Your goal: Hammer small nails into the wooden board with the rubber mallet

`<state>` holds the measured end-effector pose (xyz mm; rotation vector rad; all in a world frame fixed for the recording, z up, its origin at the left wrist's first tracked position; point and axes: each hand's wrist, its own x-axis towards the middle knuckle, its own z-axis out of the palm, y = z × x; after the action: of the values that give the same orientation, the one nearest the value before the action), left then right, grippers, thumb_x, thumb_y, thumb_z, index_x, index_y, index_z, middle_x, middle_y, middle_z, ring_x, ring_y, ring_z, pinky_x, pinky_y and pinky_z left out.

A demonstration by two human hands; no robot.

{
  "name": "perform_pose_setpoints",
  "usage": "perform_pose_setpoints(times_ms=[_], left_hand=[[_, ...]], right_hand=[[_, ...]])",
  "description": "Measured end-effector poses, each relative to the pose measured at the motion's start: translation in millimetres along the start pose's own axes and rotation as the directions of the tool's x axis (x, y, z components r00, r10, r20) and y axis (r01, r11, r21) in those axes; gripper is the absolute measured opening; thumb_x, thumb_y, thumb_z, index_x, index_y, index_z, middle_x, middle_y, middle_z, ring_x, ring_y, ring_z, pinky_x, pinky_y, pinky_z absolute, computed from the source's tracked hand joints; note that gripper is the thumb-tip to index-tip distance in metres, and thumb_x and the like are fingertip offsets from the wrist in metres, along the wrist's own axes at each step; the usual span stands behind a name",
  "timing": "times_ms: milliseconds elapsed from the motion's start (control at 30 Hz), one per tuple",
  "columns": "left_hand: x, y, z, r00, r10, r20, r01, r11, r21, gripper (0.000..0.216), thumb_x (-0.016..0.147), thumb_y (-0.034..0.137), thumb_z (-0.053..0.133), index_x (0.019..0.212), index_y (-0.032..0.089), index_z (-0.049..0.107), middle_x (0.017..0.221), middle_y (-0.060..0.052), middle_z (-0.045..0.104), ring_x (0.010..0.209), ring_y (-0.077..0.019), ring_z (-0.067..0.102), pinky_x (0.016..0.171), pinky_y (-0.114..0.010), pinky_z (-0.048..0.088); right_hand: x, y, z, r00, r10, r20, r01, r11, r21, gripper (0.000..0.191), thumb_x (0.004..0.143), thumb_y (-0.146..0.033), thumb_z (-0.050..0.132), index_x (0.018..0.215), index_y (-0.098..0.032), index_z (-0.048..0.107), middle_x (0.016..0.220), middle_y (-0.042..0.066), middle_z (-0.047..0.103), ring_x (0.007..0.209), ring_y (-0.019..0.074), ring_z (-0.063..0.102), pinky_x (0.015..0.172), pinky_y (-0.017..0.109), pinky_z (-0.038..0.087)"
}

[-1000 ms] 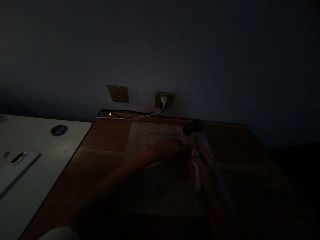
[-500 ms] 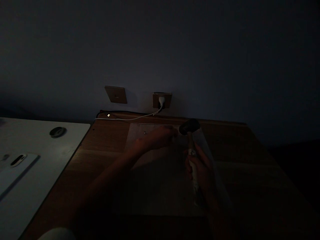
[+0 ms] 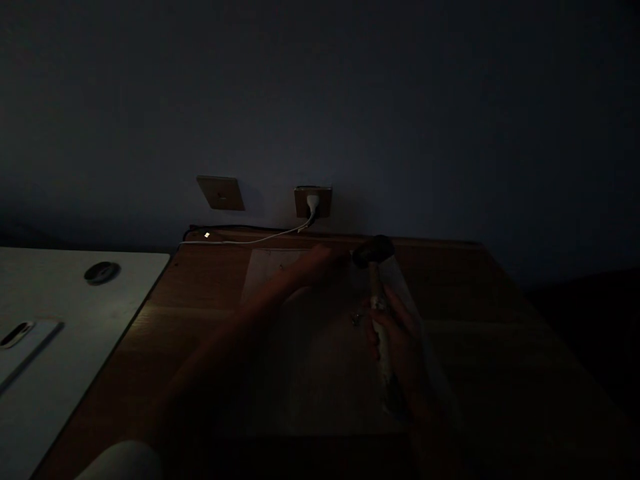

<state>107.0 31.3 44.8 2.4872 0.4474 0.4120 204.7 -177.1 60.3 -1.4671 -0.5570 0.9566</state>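
Wrapped round the light handle of a mallet [image 3: 374, 251] is my right hand [image 3: 400, 333]; the mallet's dark, rounded head points away from me. My left hand [image 3: 320, 261] is closed just left of that head, its fingertips pinched together. What they hold is too dark and small to make out. Both hands are over a pale sheet [image 3: 310, 373] on the wooden table. A few tiny shiny metal pieces [image 3: 356, 320] lie beside my right fingers. Another small shiny piece [image 3: 281, 267] lies behind my left wrist.
The room is very dark. A wall socket [image 3: 313, 201] holds a white plug, whose white cable [image 3: 240, 241] runs along the back of the wooden table [image 3: 165, 333]. To the left, a white table [image 3: 60, 373] carries a round dark object [image 3: 101, 272] and a flat pale object.
The view has shifted slightly, so the scene sits further left. The small metal pieces beside my right fingers now show. My right hand keeps its grip on the mallet.
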Motion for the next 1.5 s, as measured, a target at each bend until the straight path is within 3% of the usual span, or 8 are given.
perform_pose_setpoints(times_ms=[200,467,767,1000,1300,1500], left_hand=[[-2.8,-7.8,10.2,1.0,-0.019,0.012,0.018,0.999,0.047,0.025,0.093,0.013,0.058,0.112,0.016,0.075,0.106,-0.008,0.079,0.094,-0.0211,0.074,0.083,-0.028,0.053],[-7.5,-0.2,-1.6,0.998,-0.022,0.066,0.015,0.994,0.108,0.028,0.093,0.01,0.054,0.11,0.016,0.075,0.105,-0.008,0.079,0.093,-0.0204,0.074,0.084,-0.028,0.054],[-2.2,-0.4,7.4,0.999,0.033,0.034,-0.035,0.996,0.078,0.032,0.094,0.009,0.058,0.121,0.016,0.074,0.108,-0.009,0.079,0.095,-0.0194,0.075,0.086,-0.026,0.054],[-2.2,-1.0,16.1,1.0,0.014,-0.012,-0.013,1.0,0.028,0.032,0.098,0.012,0.055,0.125,0.018,0.072,0.107,-0.008,0.079,0.094,-0.0196,0.075,0.082,-0.026,0.054],[-2.0,-2.0,15.9,0.996,-0.081,-0.027,0.083,0.992,0.096,0.033,0.096,0.016,0.06,0.127,0.021,0.069,0.117,-0.008,0.078,0.106,-0.023,0.075,0.09,-0.03,0.055],[-2.1,0.0,14.8,0.992,-0.119,-0.053,0.125,0.984,0.126,0.041,0.093,0.015,0.06,0.134,0.02,0.065,0.123,-0.01,0.077,0.112,-0.0256,0.074,0.095,-0.034,0.056]], right_hand=[[-0.8,-5.7,0.7,1.0,0.011,0.003,-0.011,0.999,-0.037,0.043,0.074,-0.045,0.071,0.108,-0.02,0.065,0.049,-0.008,0.053,0.034,0.0109,0.041,0.031,0.022,0.032],[-2.2,-4.7,2.2,1.0,0.026,-0.016,-0.027,0.999,-0.019,0.046,0.073,-0.045,0.073,0.111,-0.021,0.063,0.055,-0.008,0.055,0.038,0.0104,0.043,0.031,0.02,0.034],[0.1,-1.1,0.3,1.0,0.007,-0.006,-0.007,0.998,-0.058,0.049,0.075,-0.044,0.072,0.118,-0.021,0.066,0.054,-0.008,0.055,0.036,0.0103,0.042,0.031,0.021,0.033],[-0.2,-1.7,-0.5,1.0,0.013,0.007,-0.012,0.999,-0.039,0.042,0.077,-0.044,0.072,0.11,-0.02,0.067,0.049,-0.009,0.051,0.034,0.0101,0.04,0.031,0.022,0.03],[0.1,3.3,-1.4,1.0,-0.024,0.004,0.025,0.994,-0.106,0.063,0.079,-0.042,0.07,0.137,-0.019,0.062,0.062,-0.007,0.058,0.038,0.0097,0.043,0.031,0.022,0.034],[-1.7,5.1,1.1,0.999,-0.033,-0.041,0.026,0.985,-0.17,0.074,0.077,-0.043,0.071,0.147,-0.023,0.057,0.088,-0.001,0.07,0.043,0.0085,0.047,0.031,0.022,0.038]])
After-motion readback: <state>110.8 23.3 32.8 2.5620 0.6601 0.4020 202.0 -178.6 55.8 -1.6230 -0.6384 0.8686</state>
